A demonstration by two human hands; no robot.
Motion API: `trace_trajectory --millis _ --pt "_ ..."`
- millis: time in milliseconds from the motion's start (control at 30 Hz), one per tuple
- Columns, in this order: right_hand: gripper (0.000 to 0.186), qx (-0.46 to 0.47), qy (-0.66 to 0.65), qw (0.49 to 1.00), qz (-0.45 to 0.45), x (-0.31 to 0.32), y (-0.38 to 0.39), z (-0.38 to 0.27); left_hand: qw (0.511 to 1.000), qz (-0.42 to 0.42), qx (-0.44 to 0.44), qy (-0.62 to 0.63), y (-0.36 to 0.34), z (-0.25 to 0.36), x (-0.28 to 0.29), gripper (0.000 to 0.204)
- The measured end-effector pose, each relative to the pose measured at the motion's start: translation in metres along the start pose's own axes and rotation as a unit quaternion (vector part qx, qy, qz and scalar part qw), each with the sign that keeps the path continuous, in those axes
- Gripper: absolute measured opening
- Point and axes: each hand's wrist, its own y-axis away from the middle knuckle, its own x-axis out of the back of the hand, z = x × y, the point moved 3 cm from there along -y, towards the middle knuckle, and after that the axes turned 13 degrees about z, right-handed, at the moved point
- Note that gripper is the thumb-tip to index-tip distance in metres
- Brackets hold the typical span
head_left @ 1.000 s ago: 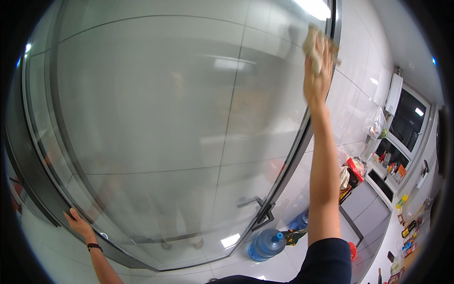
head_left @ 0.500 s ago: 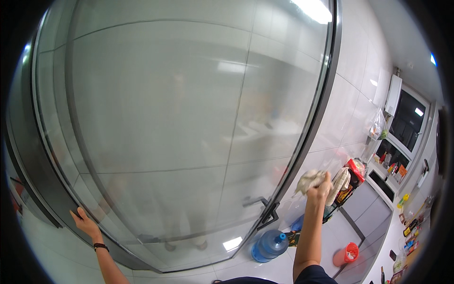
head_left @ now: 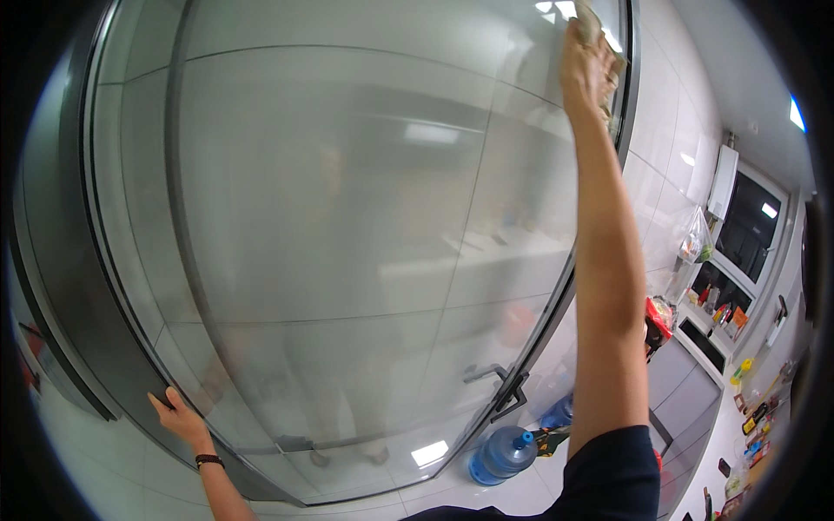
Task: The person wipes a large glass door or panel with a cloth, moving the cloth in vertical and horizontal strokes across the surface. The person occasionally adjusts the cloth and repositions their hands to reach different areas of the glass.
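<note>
Right hand [head_left: 591,74]: raised at full stretch, fingers bent over a bunched cloth [head_left: 589,24] and keeping hold of it; the exact grip is partly hidden.
Cloth: in the right hand — showing beyond the fingertips and down the hand's right side, apparently against the glass panel [head_left: 347,217].
Cloth's long axis: roughly up and down, near the line of the forearm; being crumpled, it has no crisp edge to judge by.
Door's dark edge [head_left: 632,78]: just to the right of the right hand, running nearly alongside it; most of the glass lies left of and below that hand.
Nearer hand: the right, plainly — the left hand [head_left: 182,419] is well apart, far below and to the left.
Left hand: at the door's lower-left frame [head_left: 130,373], thumb and forefinger parted, no cloth showing; whether it grips the frame, I cannot tell.
Door handle [head_left: 511,395]: well below the right hand, slightly left.
</note>
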Motion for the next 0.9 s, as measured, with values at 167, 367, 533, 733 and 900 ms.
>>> trace_trajectory --millis 167,367,533,733,900 --pt "0.059 0.182 -0.086 0.978 -0.045 0.051 0.112 -0.224 1.000 0.018 -0.006 0.015 -0.011 -0.004 0.010 0.071" --pt "0.049 0.296 -0.312 0.902 -0.046 0.091 0.211 -0.386 0.991 -0.066 0.013 0.112 -0.002 -0.003 -0.002 0.060" --pt "0.041 0.355 -0.424 0.832 -0.051 0.084 0.216 -0.388 0.990 -0.032 -0.011 0.134 -0.007 0.004 -0.001 0.062" --pt "0.061 0.361 -0.244 0.881 -0.186 0.082 0.106 -0.291 0.998 0.013 -0.053 0.034 -0.013 -0.021 0.000 0.066" --pt "0.053 0.253 -0.112 0.960 -0.032 0.031 0.042 -0.156 0.999 -0.009 0.009 0.034 -0.017 -0.023 0.002 0.068"
